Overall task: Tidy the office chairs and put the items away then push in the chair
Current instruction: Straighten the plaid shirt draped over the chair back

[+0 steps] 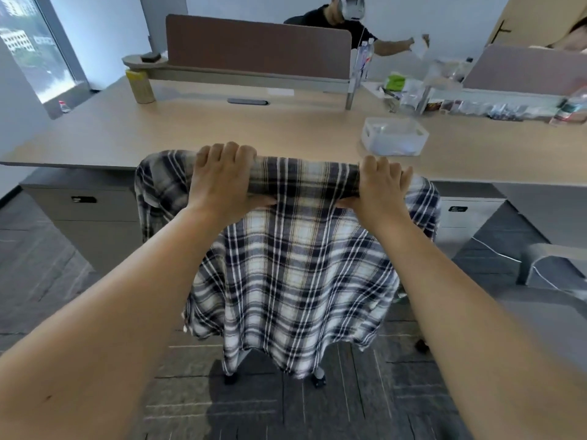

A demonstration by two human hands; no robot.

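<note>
A blue and white plaid shirt (298, 271) hangs over the back of an office chair and hides nearly all of it; only the chair's wheeled feet (319, 379) show below the hem. The chair stands close against the front edge of a long wooden desk (197, 128). My left hand (222, 176) grips the top of the chair back through the shirt, on the left side. My right hand (379, 185) grips the same top edge on the right side. Both thumbs press the cloth from my side.
A white plastic bin (394, 134) sits on the desk right of the chair. Brown divider panels (257, 46) stand at the desk's back, with a person behind them. Grey drawer units (85, 214) stand under the desk. A grey stool (552, 258) is at right.
</note>
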